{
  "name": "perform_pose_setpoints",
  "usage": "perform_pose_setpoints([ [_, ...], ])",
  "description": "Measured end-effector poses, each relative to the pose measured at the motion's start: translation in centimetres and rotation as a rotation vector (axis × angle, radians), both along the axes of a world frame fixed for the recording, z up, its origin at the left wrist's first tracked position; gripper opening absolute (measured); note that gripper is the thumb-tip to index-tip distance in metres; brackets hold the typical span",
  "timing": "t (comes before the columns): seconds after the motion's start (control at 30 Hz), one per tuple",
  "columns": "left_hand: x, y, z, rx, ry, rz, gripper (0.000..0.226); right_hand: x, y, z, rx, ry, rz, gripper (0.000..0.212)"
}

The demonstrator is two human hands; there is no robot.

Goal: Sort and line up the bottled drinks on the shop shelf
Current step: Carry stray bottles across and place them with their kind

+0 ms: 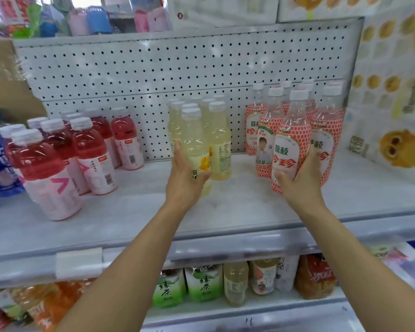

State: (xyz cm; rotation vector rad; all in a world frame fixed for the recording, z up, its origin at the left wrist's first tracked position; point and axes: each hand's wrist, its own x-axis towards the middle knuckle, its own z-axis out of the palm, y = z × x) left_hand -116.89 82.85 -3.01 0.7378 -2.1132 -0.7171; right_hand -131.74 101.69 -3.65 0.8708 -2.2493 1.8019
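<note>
The shelf (225, 212) held three groups, one for each kind, which I judged to be the sorting. There were about eight red drinks (89, 149) at the left, about seven lychee bottles (326, 130) at the right and six or seven yellow bottles (219, 144) between them. The right hand (300, 180) gripped the front lychee bottle (290, 144) and the left hand (185, 180) gripped the front yellow bottle (197, 144), probably to bring each one into its line.
</note>
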Motion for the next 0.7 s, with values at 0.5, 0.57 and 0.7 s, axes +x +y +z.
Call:
perform_pose_setpoints([
  [0.5,16.7,5.6,-3.2,-0.124,-0.173,-0.068,0.05,18.2,1.4,-2.2,0.461,0.445,0.268,0.047],
  [0.57,20.8,6.4,-4.5,-0.135,-0.144,-0.065,0.046,21.7,0.3,-3.4,0.435,0.45,0.333,0.043],
  [0.7,30.4,6.6,-7.5,-0.09,-0.18,-0.006,0.052,29.3,-2.3,-5.7,0.42,0.377,0.488,0.039],
])
